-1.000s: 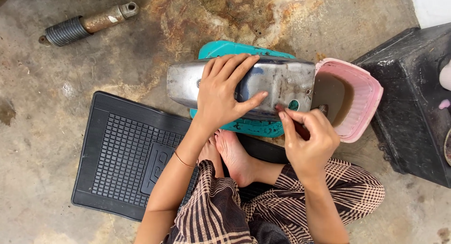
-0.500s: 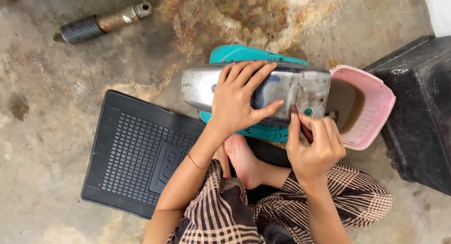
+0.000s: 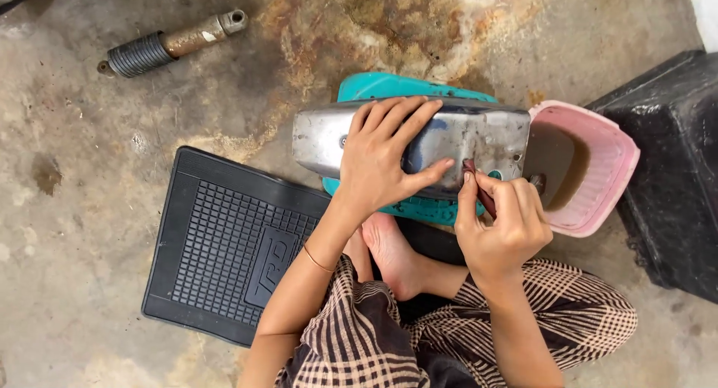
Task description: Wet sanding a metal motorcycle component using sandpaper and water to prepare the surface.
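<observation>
A dull silver metal cover (image 3: 479, 137) lies across a teal plastic stool (image 3: 389, 85) in front of me. My left hand (image 3: 385, 156) is spread flat on the cover's middle, pressing it down. My right hand (image 3: 497, 223) pinches a small dark reddish-brown piece (image 3: 473, 175), likely sandpaper, against the cover's near edge at the right end. My bare foot (image 3: 393, 257) rests below the stool, between my arms.
A pink plastic tub (image 3: 598, 171) with brown water stands right of the cover. A black box (image 3: 673, 171) is at the far right. A black rubber mat (image 3: 224, 246) lies at left. A rusty shock absorber (image 3: 168, 44) lies on the concrete floor at upper left.
My right hand has slid along the cover's near edge with the small piece. My left hand stays pressed on the cover. The view has shifted slightly.
</observation>
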